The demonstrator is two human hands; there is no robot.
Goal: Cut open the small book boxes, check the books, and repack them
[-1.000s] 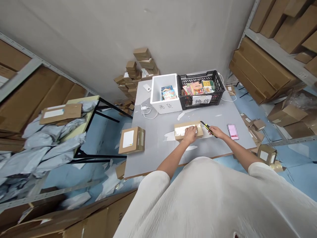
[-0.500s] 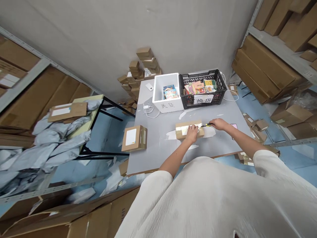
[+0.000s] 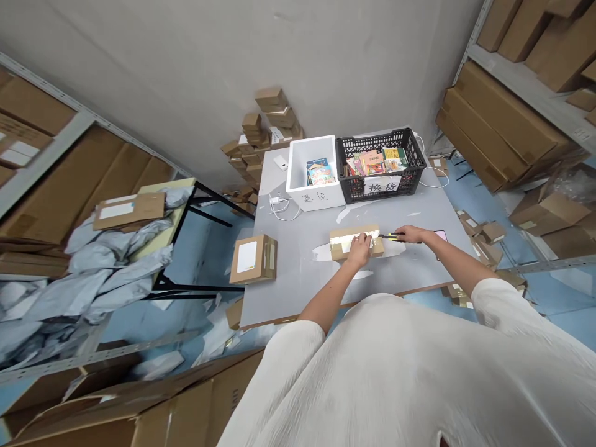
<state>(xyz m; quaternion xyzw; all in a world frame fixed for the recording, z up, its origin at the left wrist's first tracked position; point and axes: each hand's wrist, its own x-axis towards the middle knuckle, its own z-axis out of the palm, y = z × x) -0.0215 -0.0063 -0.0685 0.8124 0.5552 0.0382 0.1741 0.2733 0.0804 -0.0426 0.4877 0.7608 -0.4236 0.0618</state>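
Observation:
A small cardboard box point(image 3: 336, 243) with shiny tape and a white label lies in the middle of the grey table point(image 3: 302, 273). My left hand point(image 3: 360, 249) grips it from above, fingers bent over its top. In my closed right hand point(image 3: 410, 234) is a yellow-and-black utility knife point(image 3: 392, 237), pointing left. The knife's tip is at the box's upper right end; whether the blade is in the tape is too small to tell. White scraps point(image 3: 395, 249) show around the box.
Behind the box stand a white foam box point(image 3: 321, 200) and a black crate point(image 3: 372, 189), both holding books. Another cardboard box point(image 3: 254, 259) sits at the table's left edge. A phone point(image 3: 440, 236) lies beneath my right forearm. Shelves of cartons flank both sides.
My right hand has shifted slightly right and down, and more of the knife shows beside the box. My left hand stays on the box.

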